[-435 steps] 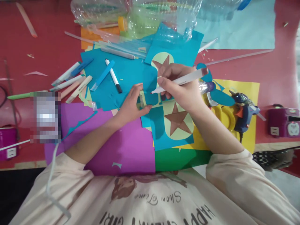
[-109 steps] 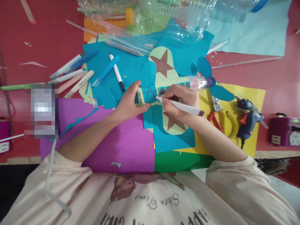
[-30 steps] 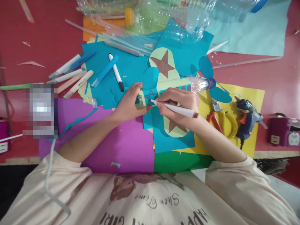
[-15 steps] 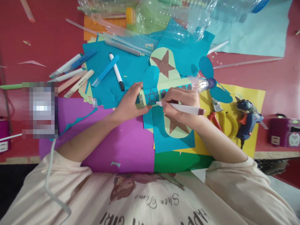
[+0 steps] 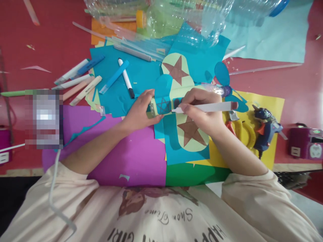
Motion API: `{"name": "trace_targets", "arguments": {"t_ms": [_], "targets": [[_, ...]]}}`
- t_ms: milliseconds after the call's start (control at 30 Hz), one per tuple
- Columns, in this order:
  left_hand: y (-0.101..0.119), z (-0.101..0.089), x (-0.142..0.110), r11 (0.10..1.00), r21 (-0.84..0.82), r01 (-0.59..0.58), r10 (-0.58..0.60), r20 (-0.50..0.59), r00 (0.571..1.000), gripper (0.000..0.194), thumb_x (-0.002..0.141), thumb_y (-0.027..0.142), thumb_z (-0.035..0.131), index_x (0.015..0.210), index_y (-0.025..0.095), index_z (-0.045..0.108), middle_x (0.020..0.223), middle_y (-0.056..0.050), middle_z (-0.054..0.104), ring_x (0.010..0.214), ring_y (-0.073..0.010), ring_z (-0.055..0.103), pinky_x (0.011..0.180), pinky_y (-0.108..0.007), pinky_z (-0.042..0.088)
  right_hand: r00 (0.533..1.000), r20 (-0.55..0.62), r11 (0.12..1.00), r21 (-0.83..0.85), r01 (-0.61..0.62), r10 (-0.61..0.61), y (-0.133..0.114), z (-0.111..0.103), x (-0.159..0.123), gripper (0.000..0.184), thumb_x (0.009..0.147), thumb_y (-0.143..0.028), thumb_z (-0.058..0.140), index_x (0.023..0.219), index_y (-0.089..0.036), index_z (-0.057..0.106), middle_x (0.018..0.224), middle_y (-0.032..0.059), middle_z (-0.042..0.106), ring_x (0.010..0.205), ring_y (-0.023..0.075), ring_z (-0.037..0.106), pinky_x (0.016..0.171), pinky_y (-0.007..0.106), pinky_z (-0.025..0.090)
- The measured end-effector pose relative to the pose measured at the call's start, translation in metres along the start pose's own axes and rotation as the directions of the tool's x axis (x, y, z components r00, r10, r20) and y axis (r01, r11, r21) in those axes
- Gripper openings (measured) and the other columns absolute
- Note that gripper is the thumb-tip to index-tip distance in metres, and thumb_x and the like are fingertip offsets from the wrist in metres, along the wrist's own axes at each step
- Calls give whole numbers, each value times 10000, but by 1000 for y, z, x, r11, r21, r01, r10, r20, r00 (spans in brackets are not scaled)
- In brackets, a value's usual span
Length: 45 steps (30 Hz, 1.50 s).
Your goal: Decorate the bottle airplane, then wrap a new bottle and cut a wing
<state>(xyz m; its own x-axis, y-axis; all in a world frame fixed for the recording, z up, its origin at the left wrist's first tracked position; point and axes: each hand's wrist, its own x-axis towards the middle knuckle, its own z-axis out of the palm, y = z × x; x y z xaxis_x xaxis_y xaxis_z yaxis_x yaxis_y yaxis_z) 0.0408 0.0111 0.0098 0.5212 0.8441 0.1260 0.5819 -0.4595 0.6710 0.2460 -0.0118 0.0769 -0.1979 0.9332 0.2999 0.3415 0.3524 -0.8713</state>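
A toy plane made of a plastic bottle wrapped in paper lies crosswise before me. Its pale green wings [image 5: 176, 70] carry brown stars, and blue paper petals [image 5: 222, 73] surround the purple-capped neck. My left hand [image 5: 141, 111] grips the plane's tail end between thumb and fingers. Beside the thumb, a star outline [image 5: 164, 106] is drawn on the blue tail paper. In my right hand [image 5: 202, 107], a white marker [image 5: 217, 107] with a brown end is pinched, its tip at the tail paper's right edge. The right hand hides part of the bottle body.
Several markers [image 5: 85, 90] lie at the left, two more [image 5: 126, 79] on blue paper. Clear plastic bottles [image 5: 164, 20] stand along the back. Yellow-handled pliers [image 5: 248, 134] and a glue gun [image 5: 266, 127] rest on yellow paper at right. A cabled device [image 5: 46, 119] is at left.
My right hand has shifted right with the marker, whose tip has moved slightly right from the drawn star's lower right. The left hand keeps its grip on the tail.
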Motion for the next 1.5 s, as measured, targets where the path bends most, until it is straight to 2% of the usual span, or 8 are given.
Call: {"name": "trace_targets", "arguments": {"t_ms": [133,300,467,667,867,1033,1400,1500], "targets": [[0,1,1,998,9,-68,68,-24,997,575,808,604,552,1215,216,433,1342,-125,507,1294,-321,467,1020,-473,455,997,-76,999,-19,28,-29,-1,2,-1,195,814,-257,574,628,-212,539,514,-46,516,460,76,439,421,245,330],[-2,4,1,988,17,-154,155,-60,986,563,802,477,572,1260,230,358,1344,-135,501,1284,-301,485,1011,-458,463,998,-53,999,-4,38,-38,3,6,-2,170,833,-306,612,692,-217,578,546,-45,565,472,70,479,415,228,346],[-5,7,1,979,46,-200,204,-88,975,583,821,494,537,1290,240,303,1332,-129,500,1279,-287,498,1014,-439,463,999,-35,1000,11,27,-27,6,7,-2,127,815,-262,630,705,-208,596,570,-47,585,487,62,496,429,209,352],[-6,9,1,957,45,-286,289,-159,944,593,862,561,481,1317,237,284,1295,-145,520,1236,-303,528,962,-484,490,997,-28,997,-21,74,-75,6,7,-2,140,809,-257,625,685,-199,600,585,-31,613,521,77,525,465,222,374],[-4,7,1,974,30,-225,227,-111,968,594,837,520,535,1302,225,314,1317,-141,513,1267,-301,505,1012,-448,463,996,29,996,-19,84,-83,5,5,-1,176,819,-287,607,673,-188,597,594,-16,626,511,82,522,467,233,386],[-4,7,0,967,60,-248,254,-137,958,551,835,487,543,1265,205,344,1287,-148,528,1245,-296,524,988,-437,483,995,29,995,-30,95,-94,5,5,-1,161,813,-262,606,669,-190,595,597,-14,631,506,82,524,461,227,397],[-4,5,1,973,61,-224,228,-84,970,535,851,491,535,1263,215,333,1300,-137,500,1255,-295,493,969,-464,492,994,23,994,-19,111,-110,7,6,-2,125,816,-258,619,708,-196,608,616,-22,635,536,81,535,485,230,398],[-3,5,0,976,73,-205,210,-71,975,516,860,490,515,1255,213,330,1316,-139,490,1270,-293,485,969,-468,490,996,-10,996,-19,93,-93,7,6,-2,111,812,-241,630,713,-195,610,606,-30,624,532,74,529,475,221,382]]}}
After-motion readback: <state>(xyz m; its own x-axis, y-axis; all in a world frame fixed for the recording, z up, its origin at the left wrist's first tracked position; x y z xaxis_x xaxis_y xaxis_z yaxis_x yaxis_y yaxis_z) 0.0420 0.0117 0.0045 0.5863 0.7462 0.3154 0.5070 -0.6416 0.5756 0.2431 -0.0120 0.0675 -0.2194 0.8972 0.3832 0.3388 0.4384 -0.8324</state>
